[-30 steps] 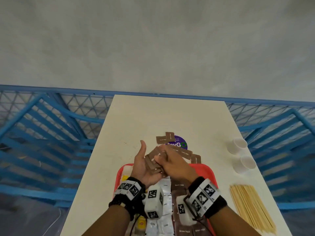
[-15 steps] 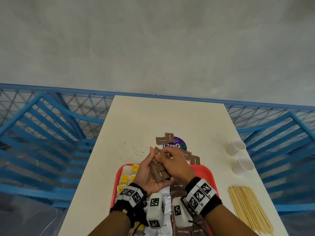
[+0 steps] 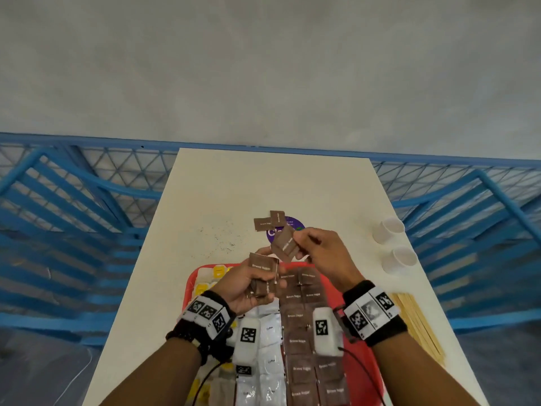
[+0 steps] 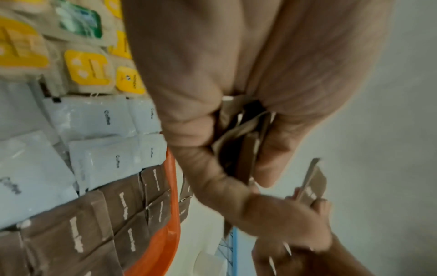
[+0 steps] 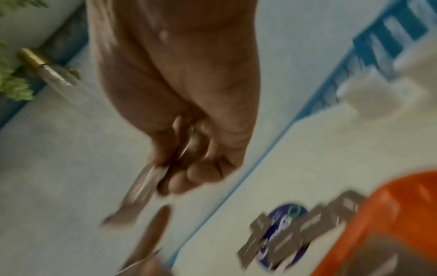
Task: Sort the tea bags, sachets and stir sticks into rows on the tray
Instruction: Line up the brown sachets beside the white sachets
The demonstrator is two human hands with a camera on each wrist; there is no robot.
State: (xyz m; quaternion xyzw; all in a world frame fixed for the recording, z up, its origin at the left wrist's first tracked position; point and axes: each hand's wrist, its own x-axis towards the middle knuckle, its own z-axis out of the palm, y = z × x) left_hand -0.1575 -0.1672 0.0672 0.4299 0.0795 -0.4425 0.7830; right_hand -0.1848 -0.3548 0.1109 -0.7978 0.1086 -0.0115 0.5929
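Head view shows the left hand (image 3: 246,285) gripping a stack of brown sugar sachets (image 3: 262,272) above the red tray (image 3: 361,358), while the right hand (image 3: 320,253) pinches one sachet (image 3: 284,244) just beside.

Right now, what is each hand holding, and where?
Left hand grips a stack of brown sugar sachets around its lower part; right hand pinches brown sachets at their right edge.

"Brown Sugar" on brown sachets (image 3: 298,319); "Coffee" on white sachets (image 4: 99,119)
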